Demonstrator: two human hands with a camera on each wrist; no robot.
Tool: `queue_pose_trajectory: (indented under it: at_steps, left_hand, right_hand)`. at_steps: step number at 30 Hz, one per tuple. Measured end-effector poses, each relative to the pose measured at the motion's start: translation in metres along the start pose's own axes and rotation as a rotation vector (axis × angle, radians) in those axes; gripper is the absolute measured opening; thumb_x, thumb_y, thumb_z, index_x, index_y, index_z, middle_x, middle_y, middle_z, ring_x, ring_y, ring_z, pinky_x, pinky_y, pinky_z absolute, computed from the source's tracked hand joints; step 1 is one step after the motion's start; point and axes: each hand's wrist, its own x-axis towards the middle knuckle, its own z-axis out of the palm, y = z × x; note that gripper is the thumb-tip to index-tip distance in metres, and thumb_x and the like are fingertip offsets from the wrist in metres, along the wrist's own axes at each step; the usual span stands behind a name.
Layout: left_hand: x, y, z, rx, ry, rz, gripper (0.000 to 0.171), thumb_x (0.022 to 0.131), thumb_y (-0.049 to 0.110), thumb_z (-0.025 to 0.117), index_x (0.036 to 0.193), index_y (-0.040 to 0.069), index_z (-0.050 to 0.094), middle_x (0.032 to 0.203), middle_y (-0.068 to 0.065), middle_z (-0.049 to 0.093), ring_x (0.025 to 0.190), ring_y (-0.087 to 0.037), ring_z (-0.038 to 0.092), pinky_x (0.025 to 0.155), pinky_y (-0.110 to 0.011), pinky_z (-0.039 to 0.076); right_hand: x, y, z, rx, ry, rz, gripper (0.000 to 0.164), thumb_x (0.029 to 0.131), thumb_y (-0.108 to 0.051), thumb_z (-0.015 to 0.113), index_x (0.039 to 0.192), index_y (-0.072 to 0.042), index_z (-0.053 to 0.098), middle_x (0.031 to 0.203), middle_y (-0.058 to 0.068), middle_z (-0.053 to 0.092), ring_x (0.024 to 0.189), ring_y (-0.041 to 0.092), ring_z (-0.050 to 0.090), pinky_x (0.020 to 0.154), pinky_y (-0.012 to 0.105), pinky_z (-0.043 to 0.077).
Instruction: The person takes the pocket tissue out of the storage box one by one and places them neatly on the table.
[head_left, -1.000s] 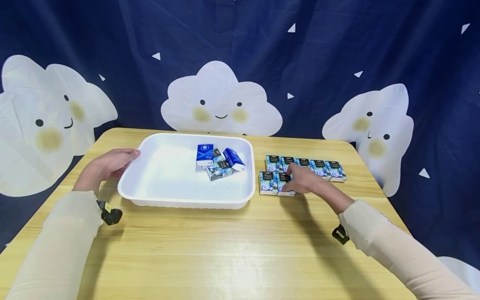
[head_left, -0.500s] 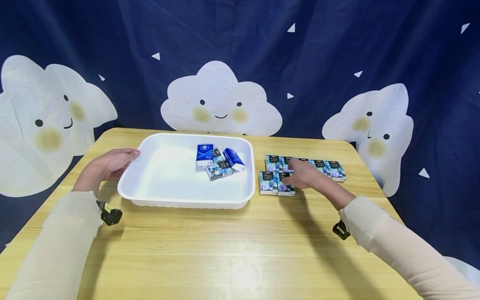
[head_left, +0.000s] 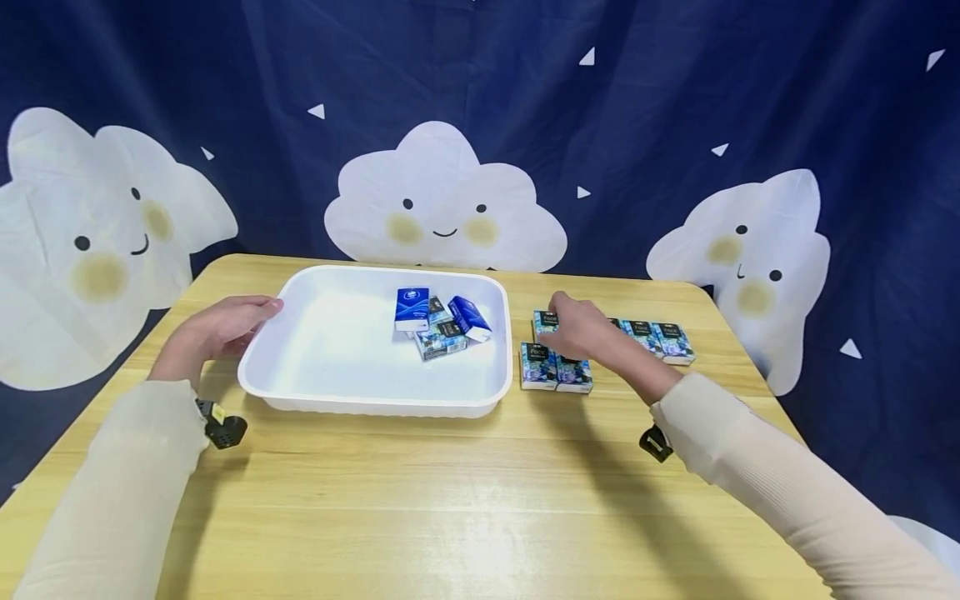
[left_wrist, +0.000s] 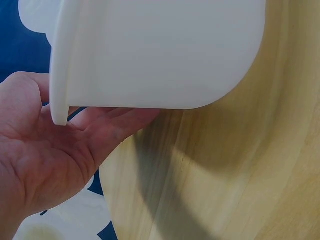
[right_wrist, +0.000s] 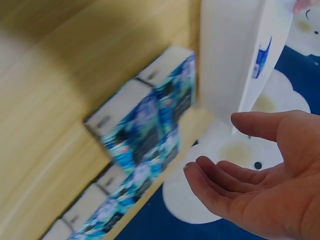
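My left hand (head_left: 225, 325) grips the left end of a white plastic tray (head_left: 375, 408), thumb at the rim. In the left wrist view, its fingers (left_wrist: 112, 127) run under the tray's outer wall (left_wrist: 150, 60). Over the left end of a back row of floral tissue packs (head_left: 672, 342) hovers my right hand (head_left: 581, 329). The right wrist view shows that hand (right_wrist: 260, 185) with thumb and fingers apart, nothing between them. Two more floral packs (head_left: 538, 371) lie side by side in front, near the tray. The right hand partly covers the back row.
Inside the tray, toward its right side, lie two blue tissue packs (head_left: 412, 310) and floral packs (head_left: 442, 340), partly overlapping. The wooden table (head_left: 450, 483) extends in front. A dark blue cloud-patterned curtain (head_left: 615, 108) hangs behind the table.
My right hand has lifted off the front-row packs and moved back and left, over the back row's left end. The left hand and the tray stay in place.
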Motion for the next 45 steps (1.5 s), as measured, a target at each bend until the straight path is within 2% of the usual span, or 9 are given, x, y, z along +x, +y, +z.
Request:
queue_pose_trajectory:
  at_steps: [6, 9, 12, 15, 18, 22, 30, 35, 45]
  left_hand:
    - [0.002, 0.0, 0.001, 0.001, -0.002, 0.011, 0.077, 0.109, 0.053, 0.025, 0.162, 0.002, 0.003, 0.157, -0.027, 0.03, 0.13, -0.037, 0.045, 0.089, -0.031, 0.053]
    - [0.003, -0.001, 0.001, -0.007, -0.004, 0.011, 0.077, 0.109, 0.053, 0.026, 0.162, 0.002, 0.003, 0.156, -0.027, 0.031, 0.129, -0.036, 0.047, 0.088, -0.031, 0.054]
    - [0.003, -0.002, 0.0, -0.017, -0.003, 0.013, 0.076, 0.109, 0.052, 0.026, 0.162, 0.003, 0.004, 0.155, -0.026, 0.033, 0.128, -0.035, 0.049, 0.087, -0.031, 0.054]
    - [0.003, -0.003, -0.001, -0.019, -0.001, 0.01, 0.076, 0.109, 0.052, 0.027, 0.162, 0.004, 0.004, 0.154, -0.026, 0.034, 0.127, -0.033, 0.05, 0.086, -0.03, 0.055]
    - [0.003, -0.003, -0.001, -0.018, -0.003, 0.014, 0.076, 0.109, 0.052, 0.027, 0.162, 0.003, 0.004, 0.154, -0.026, 0.034, 0.126, -0.033, 0.051, 0.086, -0.03, 0.055]
    - [0.002, -0.001, 0.0, -0.013, 0.002, 0.022, 0.076, 0.109, 0.052, 0.028, 0.162, 0.003, 0.006, 0.152, -0.026, 0.036, 0.124, -0.032, 0.052, 0.085, -0.03, 0.055]
    - [0.003, -0.001, -0.001, -0.023, -0.008, 0.007, 0.077, 0.108, 0.053, 0.027, 0.162, 0.004, 0.004, 0.156, -0.026, 0.032, 0.13, -0.035, 0.047, 0.088, -0.03, 0.054]
    - [0.003, -0.002, -0.001, -0.028, -0.008, 0.006, 0.077, 0.109, 0.053, 0.027, 0.162, 0.004, 0.003, 0.156, -0.026, 0.031, 0.131, -0.036, 0.046, 0.089, -0.031, 0.053]
    - [0.002, -0.002, -0.001, -0.023, -0.008, 0.008, 0.079, 0.108, 0.056, 0.027, 0.162, 0.004, 0.004, 0.156, -0.026, 0.032, 0.132, -0.037, 0.045, 0.09, -0.031, 0.052]
  right_hand:
    - [0.005, -0.026, -0.002, 0.037, 0.07, -0.053, 0.059, 0.099, -0.027, 0.061, 0.147, 0.0, 0.04, 0.111, 0.018, 0.066, 0.103, 0.033, 0.061, 0.089, 0.046, 0.051]
    - [0.007, -0.042, -0.003, 0.039, 0.1, -0.073, 0.058, 0.099, -0.026, 0.061, 0.147, -0.001, 0.041, 0.114, 0.018, 0.067, 0.105, 0.032, 0.061, 0.09, 0.045, 0.051]
    - [0.01, -0.058, -0.004, 0.042, 0.113, -0.085, 0.057, 0.099, -0.026, 0.061, 0.148, -0.003, 0.041, 0.124, 0.019, 0.065, 0.111, 0.032, 0.061, 0.093, 0.044, 0.052]
    - [0.012, -0.072, -0.003, 0.04, 0.105, -0.09, 0.058, 0.1, -0.026, 0.061, 0.149, -0.004, 0.04, 0.134, 0.019, 0.062, 0.118, 0.031, 0.06, 0.097, 0.043, 0.052]
    - [0.015, -0.08, 0.0, 0.046, 0.085, -0.086, 0.058, 0.1, -0.027, 0.06, 0.15, -0.006, 0.038, 0.136, 0.018, 0.061, 0.119, 0.03, 0.06, 0.098, 0.043, 0.051]
    - [0.02, -0.085, 0.008, 0.075, 0.079, -0.082, 0.061, 0.1, -0.027, 0.061, 0.152, -0.007, 0.036, 0.136, 0.018, 0.061, 0.119, 0.029, 0.059, 0.098, 0.043, 0.052]
    - [0.034, -0.091, 0.029, 0.079, 0.065, -0.067, 0.069, 0.1, -0.027, 0.063, 0.157, -0.008, 0.03, 0.15, 0.017, 0.051, 0.136, 0.033, 0.052, 0.108, 0.045, 0.047]
    - [0.04, -0.095, 0.039, 0.077, 0.042, -0.061, 0.071, 0.099, -0.024, 0.063, 0.158, -0.008, 0.028, 0.146, 0.019, 0.053, 0.128, 0.032, 0.057, 0.102, 0.044, 0.052]
    - [0.054, -0.1, 0.056, 0.034, 0.005, -0.005, 0.075, 0.1, -0.025, 0.063, 0.16, -0.007, 0.022, 0.143, 0.022, 0.052, 0.125, 0.031, 0.057, 0.104, 0.044, 0.051]
